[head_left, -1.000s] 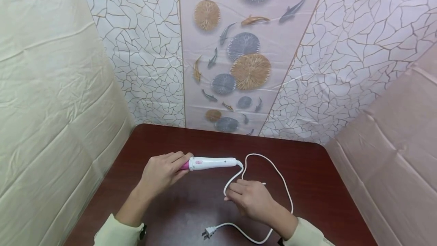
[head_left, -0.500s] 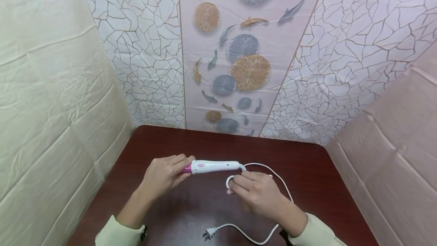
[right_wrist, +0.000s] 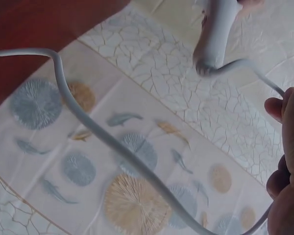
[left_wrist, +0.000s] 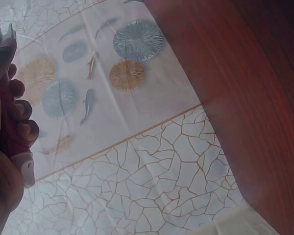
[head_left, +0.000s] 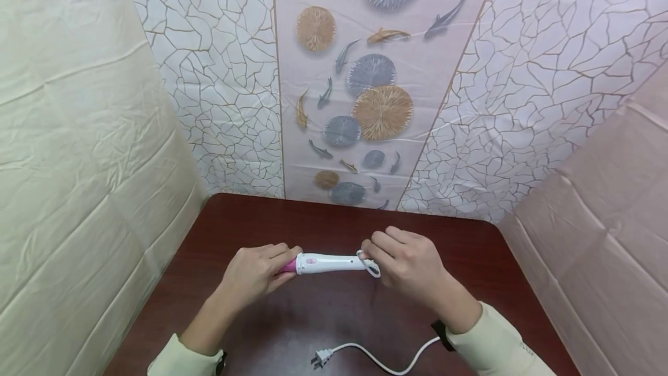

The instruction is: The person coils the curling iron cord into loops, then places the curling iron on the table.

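My left hand (head_left: 253, 276) grips a curling iron (head_left: 330, 263) by its pink barrel, its white handle pointing right. In the left wrist view, several fingers curl round the pink barrel (left_wrist: 11, 129), which ends in a pale tip (left_wrist: 25, 169). My right hand (head_left: 409, 261) is at the handle's cord end and pinches the white cord (head_left: 371, 270), which bends in a loop there. The right wrist view shows the cord (right_wrist: 137, 164) running from the handle (right_wrist: 218, 36) to my right hand (right_wrist: 290, 161), then away to the left. My right arm hides part of it in the head view.
A two-pin plug (head_left: 322, 357) lies on the dark red table (head_left: 292, 219) near its front edge, its cord (head_left: 386, 369) curving right under my right sleeve. A patterned cloth (head_left: 334, 103) hangs behind the table; cream cloth walls (head_left: 99, 149) flank it.
My right hand has moved up and to the right, carrying the cord to the handle's end. The curling iron has shifted slightly right and down in the head view. The plug stays put.
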`<state>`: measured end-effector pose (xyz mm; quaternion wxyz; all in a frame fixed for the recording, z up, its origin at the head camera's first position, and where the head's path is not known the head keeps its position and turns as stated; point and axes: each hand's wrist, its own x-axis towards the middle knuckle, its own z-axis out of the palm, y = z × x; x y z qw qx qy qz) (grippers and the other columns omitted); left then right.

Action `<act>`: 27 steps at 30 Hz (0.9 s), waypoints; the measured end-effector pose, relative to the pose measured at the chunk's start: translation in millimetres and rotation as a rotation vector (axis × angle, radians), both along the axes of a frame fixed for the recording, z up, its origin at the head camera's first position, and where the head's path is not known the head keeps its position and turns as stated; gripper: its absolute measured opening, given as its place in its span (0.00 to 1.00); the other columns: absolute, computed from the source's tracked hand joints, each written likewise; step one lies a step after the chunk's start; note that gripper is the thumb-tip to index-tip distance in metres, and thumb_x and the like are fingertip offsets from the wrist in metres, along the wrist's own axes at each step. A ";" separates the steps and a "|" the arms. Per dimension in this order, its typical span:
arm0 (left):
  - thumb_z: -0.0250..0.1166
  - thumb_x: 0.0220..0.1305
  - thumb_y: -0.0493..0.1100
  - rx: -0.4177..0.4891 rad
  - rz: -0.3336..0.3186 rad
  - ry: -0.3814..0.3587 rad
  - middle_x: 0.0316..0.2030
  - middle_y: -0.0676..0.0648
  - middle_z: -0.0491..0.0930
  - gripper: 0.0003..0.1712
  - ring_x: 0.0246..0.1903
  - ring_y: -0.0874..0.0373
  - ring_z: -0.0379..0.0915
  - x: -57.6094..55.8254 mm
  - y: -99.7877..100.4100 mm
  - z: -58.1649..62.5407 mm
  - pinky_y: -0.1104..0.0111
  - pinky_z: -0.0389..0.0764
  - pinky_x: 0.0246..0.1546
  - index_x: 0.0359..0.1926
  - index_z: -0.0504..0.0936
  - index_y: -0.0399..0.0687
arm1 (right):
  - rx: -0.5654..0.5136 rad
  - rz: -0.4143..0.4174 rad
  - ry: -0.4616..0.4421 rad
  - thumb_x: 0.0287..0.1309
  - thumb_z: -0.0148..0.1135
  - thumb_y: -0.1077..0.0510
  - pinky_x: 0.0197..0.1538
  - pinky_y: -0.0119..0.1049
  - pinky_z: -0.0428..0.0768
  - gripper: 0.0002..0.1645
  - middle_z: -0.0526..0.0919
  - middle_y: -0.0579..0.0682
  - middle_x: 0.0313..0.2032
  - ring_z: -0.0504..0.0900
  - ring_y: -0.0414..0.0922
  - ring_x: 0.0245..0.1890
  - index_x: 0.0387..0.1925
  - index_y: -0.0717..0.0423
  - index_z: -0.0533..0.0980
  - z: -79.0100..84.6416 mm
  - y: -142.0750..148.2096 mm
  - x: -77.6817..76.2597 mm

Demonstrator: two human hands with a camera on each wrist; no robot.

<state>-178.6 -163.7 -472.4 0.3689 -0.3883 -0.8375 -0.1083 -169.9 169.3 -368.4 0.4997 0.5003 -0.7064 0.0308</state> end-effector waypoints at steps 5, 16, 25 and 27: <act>0.84 0.57 0.53 0.001 -0.010 0.003 0.36 0.56 0.88 0.26 0.27 0.65 0.78 0.9 1.1 0.1 0.69 0.79 0.24 0.55 0.91 0.54 | -0.012 -0.030 -0.010 0.79 0.60 0.60 0.25 0.33 0.74 0.14 0.81 0.44 0.29 0.72 0.43 0.24 0.34 0.55 0.86 7.6 1.9 -7.0; 0.88 0.53 0.52 -0.005 -0.029 -0.001 0.36 0.57 0.89 0.28 0.27 0.65 0.80 6.3 5.3 1.3 0.72 0.78 0.23 0.54 0.92 0.55 | -0.058 -0.060 -0.057 0.81 0.60 0.58 0.23 0.36 0.76 0.15 0.82 0.46 0.30 0.75 0.45 0.27 0.35 0.56 0.85 20.9 9.1 -17.4; 0.87 0.54 0.52 -0.017 -0.053 0.019 0.36 0.58 0.88 0.27 0.28 0.65 0.82 13.8 10.0 7.3 0.72 0.79 0.24 0.55 0.91 0.55 | -0.099 -0.116 -0.045 0.84 0.57 0.53 0.20 0.37 0.75 0.21 0.82 0.46 0.28 0.74 0.45 0.24 0.32 0.56 0.84 23.5 14.4 -27.8; 0.87 0.54 0.51 -0.012 -0.065 0.038 0.36 0.57 0.88 0.27 0.27 0.65 0.82 14.5 11.1 9.6 0.72 0.79 0.23 0.55 0.91 0.55 | -0.100 -0.142 -0.062 0.85 0.56 0.50 0.21 0.38 0.77 0.23 0.84 0.47 0.28 0.76 0.45 0.25 0.32 0.56 0.84 22.5 17.0 -30.5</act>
